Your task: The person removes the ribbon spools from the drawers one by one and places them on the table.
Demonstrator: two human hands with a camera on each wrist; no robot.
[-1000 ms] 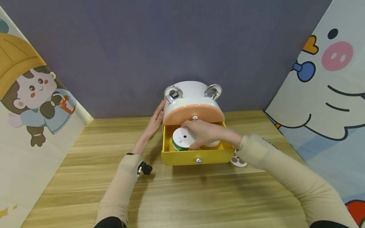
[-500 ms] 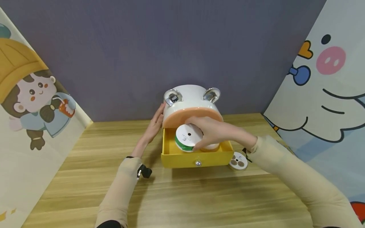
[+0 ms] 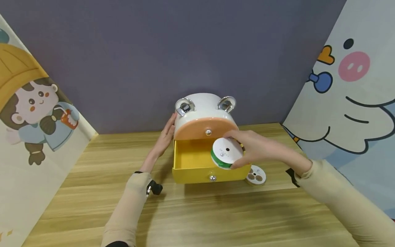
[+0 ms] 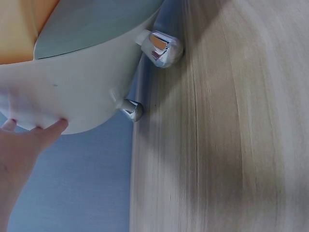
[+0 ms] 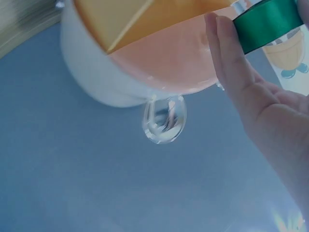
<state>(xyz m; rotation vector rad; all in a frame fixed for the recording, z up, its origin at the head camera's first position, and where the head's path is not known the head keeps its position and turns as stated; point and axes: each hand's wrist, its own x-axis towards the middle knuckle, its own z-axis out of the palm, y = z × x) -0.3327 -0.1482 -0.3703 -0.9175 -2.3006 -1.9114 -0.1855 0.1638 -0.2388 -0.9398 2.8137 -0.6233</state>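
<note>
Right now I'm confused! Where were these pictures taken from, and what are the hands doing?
There's no robot, just a person. The wide picture looks down from the head; the tilted ones come from each wrist. The bare right hand holds a round white spool with shiny green ribbon, over an open yellow drawer. The bare left hand touches the drawer's rounded, glossy white box. Beside the drawer, a flat white disc with brown circles lies on the pale wooden tabletop.

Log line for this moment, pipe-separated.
right hand: grips green ribbon spool | left hand: touches white cabinet | yellow drawer: open | white disc: on table
</note>
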